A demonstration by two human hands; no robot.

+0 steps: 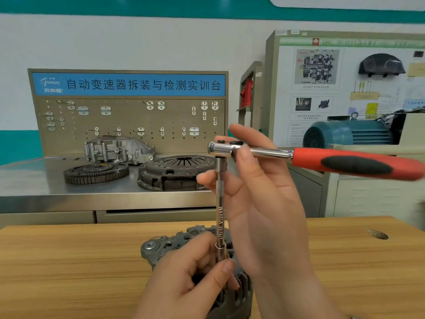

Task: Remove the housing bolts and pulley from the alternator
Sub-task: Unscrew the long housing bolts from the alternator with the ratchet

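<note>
the alternator [161, 247] sits on the wooden table [69, 261] near its front edge, low in the middle of the view and partly hidden by the hands. a ratchet [356, 164] with a red and black handle stands over it on a long extension bar [220, 210], which rises upright from a socket [220, 249] at the alternator's top. the left hand [190, 286] pinches the socket and the bar's lower end between its thumb and curled fingers. the right hand [264, 192] holds the ratchet's chrome head, thumb across the front and index finger behind. another of its fingertips touches the bar lower down. the handle points off to the right. behind, on a steel bench [34, 180], lie a flywheel [96, 172], a clutch pressure plate [177, 171] and a cast housing [117, 149].
</note>
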